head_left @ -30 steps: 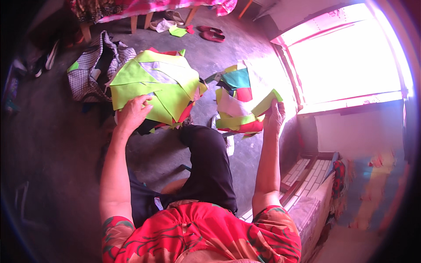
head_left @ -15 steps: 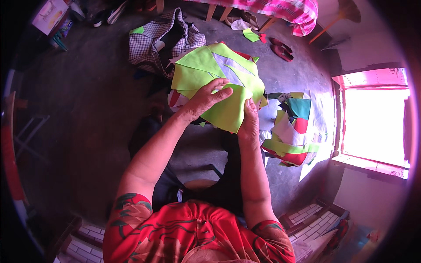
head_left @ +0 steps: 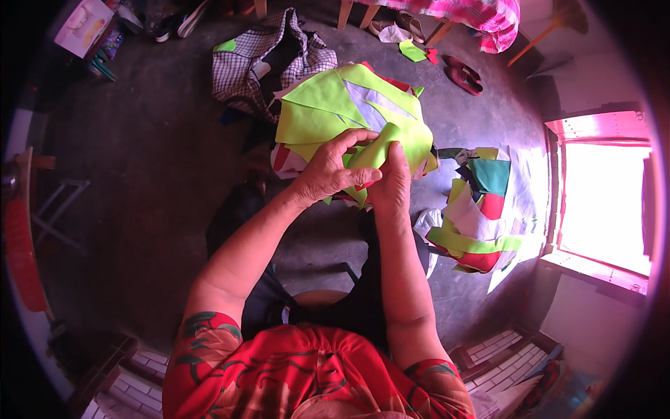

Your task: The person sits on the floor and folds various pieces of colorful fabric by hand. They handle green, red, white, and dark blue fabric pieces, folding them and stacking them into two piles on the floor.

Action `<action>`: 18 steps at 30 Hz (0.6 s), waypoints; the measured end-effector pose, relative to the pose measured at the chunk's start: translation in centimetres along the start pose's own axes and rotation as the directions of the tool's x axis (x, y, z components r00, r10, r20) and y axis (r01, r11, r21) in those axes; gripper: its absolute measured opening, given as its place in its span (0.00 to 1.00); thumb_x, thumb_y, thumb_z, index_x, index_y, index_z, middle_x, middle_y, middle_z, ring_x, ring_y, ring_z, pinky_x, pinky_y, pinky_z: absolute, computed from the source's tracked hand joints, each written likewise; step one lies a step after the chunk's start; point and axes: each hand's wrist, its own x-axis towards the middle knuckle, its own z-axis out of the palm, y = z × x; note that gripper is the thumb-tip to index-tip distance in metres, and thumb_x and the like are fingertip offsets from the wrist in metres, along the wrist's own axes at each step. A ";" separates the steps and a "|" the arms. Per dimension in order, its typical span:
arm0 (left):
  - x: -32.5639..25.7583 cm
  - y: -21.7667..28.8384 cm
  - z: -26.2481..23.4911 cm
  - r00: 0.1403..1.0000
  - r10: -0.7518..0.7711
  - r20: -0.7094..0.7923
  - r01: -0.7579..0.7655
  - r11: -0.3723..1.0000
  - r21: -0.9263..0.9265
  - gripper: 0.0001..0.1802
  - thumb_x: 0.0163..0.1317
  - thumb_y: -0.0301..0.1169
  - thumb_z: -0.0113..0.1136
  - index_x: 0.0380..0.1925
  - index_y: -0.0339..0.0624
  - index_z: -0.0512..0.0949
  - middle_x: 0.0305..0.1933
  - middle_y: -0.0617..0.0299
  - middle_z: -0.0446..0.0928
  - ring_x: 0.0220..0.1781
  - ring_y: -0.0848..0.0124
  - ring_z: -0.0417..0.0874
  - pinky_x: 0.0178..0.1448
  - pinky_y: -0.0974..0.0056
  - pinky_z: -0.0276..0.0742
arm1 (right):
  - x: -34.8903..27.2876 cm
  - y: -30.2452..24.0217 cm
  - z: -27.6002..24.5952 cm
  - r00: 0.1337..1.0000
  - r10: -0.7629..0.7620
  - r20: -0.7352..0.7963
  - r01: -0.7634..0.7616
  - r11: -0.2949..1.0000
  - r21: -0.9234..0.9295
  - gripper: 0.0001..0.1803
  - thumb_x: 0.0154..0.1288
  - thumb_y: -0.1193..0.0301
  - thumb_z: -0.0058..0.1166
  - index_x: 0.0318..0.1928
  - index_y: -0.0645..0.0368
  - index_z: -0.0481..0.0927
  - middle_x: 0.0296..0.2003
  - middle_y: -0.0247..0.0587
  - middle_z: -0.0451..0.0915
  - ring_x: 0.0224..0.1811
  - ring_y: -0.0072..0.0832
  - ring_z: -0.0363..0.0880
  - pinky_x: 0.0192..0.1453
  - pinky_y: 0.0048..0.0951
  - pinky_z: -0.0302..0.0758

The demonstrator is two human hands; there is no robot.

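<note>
A stack of cut cloth pieces (head_left: 328,105), mostly neon yellow-green with white and red ones among them, lies on my lap in front of me. My left hand (head_left: 331,171) and my right hand (head_left: 392,183) meet at its near edge. Together they pinch a yellow-green cloth piece (head_left: 380,143) whose edge is curled up into a fold between my fingers. My forearms reach up from my red patterned top at the bottom of the picture.
A second pile of cloth pieces (head_left: 478,216), green, teal, red and white, lies on the floor to the right by the bright window (head_left: 604,195). A checked bag (head_left: 262,59) lies behind the stack. Shoes (head_left: 464,73) and a chair (head_left: 56,202) stand around.
My right hand has left the pile on the right and come to the stack. Both hands now grip the near yellow-green piece and have curled its edge up. The view has swung left.
</note>
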 end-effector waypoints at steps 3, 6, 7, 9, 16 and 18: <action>-0.1 0.3 0.3 1.000 0.021 0.014 -0.022 0.997 0.080 0.35 0.49 0.35 0.70 0.56 0.37 0.68 0.52 0.58 0.73 0.54 0.69 0.73 0.60 0.65 0.67 | 0.0 -0.2 -0.1 1.000 -0.010 0.012 0.010 1.000 -0.025 0.13 0.65 0.67 0.55 0.47 0.57 0.74 0.40 0.35 0.79 0.41 0.25 0.78 0.48 0.31 0.76; -0.1 0.2 0.5 0.999 0.040 -0.003 -0.040 0.992 0.120 0.35 0.49 0.34 0.68 0.57 0.37 0.67 0.52 0.56 0.73 0.54 0.68 0.73 0.61 0.65 0.66 | -0.2 -0.1 0.2 0.999 -0.036 -0.004 0.036 0.999 0.014 0.13 0.64 0.69 0.55 0.48 0.57 0.73 0.41 0.35 0.79 0.41 0.25 0.78 0.48 0.30 0.76; -0.1 0.2 0.4 0.999 0.045 -0.020 -0.042 0.993 0.112 0.34 0.50 0.34 0.67 0.57 0.36 0.67 0.52 0.56 0.73 0.54 0.68 0.73 0.61 0.65 0.66 | -0.1 -0.1 0.2 0.999 -0.040 0.020 0.040 0.999 0.002 0.13 0.63 0.70 0.55 0.48 0.57 0.73 0.41 0.36 0.79 0.42 0.25 0.78 0.48 0.30 0.76; 0.0 0.3 0.3 0.999 0.024 -0.041 -0.020 0.996 0.088 0.33 0.51 0.33 0.65 0.57 0.35 0.67 0.53 0.55 0.73 0.54 0.67 0.73 0.61 0.65 0.66 | 0.1 -0.2 0.4 0.997 -0.047 0.069 0.049 0.999 -0.022 0.13 0.63 0.73 0.56 0.48 0.57 0.73 0.43 0.37 0.79 0.43 0.26 0.79 0.49 0.30 0.76; -0.1 0.0 -0.1 0.987 -0.154 -0.054 0.138 0.966 -0.218 0.26 0.57 0.31 0.57 0.56 0.36 0.69 0.52 0.60 0.74 0.53 0.73 0.73 0.60 0.68 0.67 | 0.3 0.5 -0.1 0.994 -0.035 0.106 0.045 0.995 -0.087 0.22 0.55 0.85 0.56 0.51 0.56 0.70 0.45 0.38 0.78 0.46 0.29 0.79 0.50 0.33 0.77; -0.2 0.1 -0.3 0.976 -0.217 -0.034 0.193 0.921 -0.339 0.24 0.60 0.32 0.55 0.56 0.36 0.70 0.51 0.62 0.74 0.53 0.75 0.73 0.59 0.69 0.68 | 0.3 0.6 0.2 0.995 -0.032 0.093 0.041 0.995 -0.093 0.22 0.55 0.85 0.55 0.51 0.56 0.70 0.45 0.38 0.78 0.45 0.29 0.79 0.49 0.33 0.77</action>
